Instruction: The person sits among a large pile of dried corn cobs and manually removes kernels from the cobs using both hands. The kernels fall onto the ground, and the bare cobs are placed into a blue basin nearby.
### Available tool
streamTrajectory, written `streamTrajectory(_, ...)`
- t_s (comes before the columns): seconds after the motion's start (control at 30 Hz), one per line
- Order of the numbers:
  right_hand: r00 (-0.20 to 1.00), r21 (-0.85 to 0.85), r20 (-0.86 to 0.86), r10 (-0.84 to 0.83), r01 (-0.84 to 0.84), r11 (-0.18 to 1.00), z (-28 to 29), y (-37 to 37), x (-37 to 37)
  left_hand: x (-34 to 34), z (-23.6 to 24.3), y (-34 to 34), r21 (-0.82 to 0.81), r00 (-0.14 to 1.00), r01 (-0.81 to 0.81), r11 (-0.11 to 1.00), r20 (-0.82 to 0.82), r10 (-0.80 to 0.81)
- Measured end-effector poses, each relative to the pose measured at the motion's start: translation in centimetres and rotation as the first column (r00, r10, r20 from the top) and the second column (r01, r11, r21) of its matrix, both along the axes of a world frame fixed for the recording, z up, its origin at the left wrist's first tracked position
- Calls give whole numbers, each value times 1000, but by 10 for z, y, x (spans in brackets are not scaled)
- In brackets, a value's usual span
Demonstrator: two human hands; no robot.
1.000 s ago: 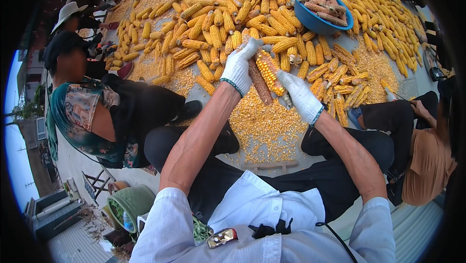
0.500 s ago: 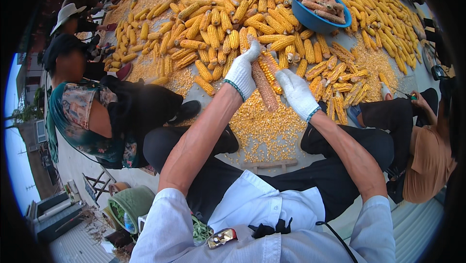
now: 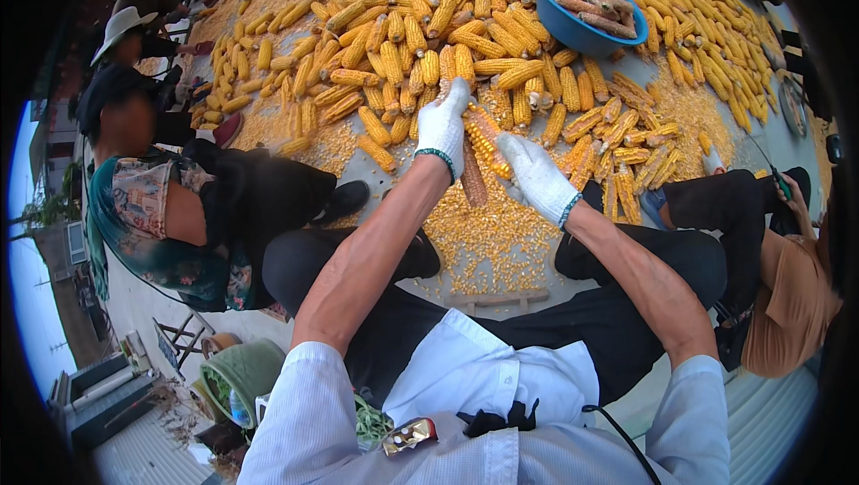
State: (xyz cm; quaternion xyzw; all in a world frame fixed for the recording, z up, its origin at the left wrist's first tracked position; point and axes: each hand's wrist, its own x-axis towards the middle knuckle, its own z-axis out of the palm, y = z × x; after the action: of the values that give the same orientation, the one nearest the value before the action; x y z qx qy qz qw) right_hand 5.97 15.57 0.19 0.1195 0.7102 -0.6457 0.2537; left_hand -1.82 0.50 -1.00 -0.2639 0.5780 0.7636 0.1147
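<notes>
Yellow, densely kernelled and blunt, the corn ear (image 3: pixel 484 139) lies between the two gloved hands, in front of the seated person, its long axis slanting from about 11 o'clock down to 5 o'clock. From the right hand (image 3: pixel 535 168) it points off toward 10 o'clock; from the left hand (image 3: pixel 443 130) it sits at 3 o'clock, just beside the fingers. The right hand is nearer its lower end and is curled about that end, fingers and thumb drawn in to a narrow grip. The left hand is wrapped around a bare cob (image 3: pixel 472 182), whose lower part juts out beneath the glove toward 6 o'clock; whether its fingertips also touch the ear cannot be told. Cob and ear lie close together at the top and part slightly downward, so their axes make a slim wedge. The ear's rows look plump and glossy, with a paler, rougher patch along its upper side, too small to read clearly; the cob is reddish-brown, pitted and dry. Loose kernels (image 3: pixel 488 257) spread below at 6 o'clock, a heap of ears (image 3: pixel 391 60) rises at 12, and a blue basin (image 3: pixel 577 36) holding stripped cobs stands at 1 o'clock.
</notes>
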Motion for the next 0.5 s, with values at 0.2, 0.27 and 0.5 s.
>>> streamTrajectory(0.2, 994, 124, -87, 62, -51, 991, 5, 10, -7, -8, 23, -9, 220, 984, 169, 961, 9, -175)
streamTrajectory(0.27, 957, 311, -258, 133, -48, 949, -3, 16, -9, -3, 36, -5, 230, 981, 191, 954, -1, -196)
streamTrajectory(0.5, 873, 644, -337, 353, -60, 763, 0, 1, -1, 2, 14, -6, 191, 985, 169, 967, 0, -172)
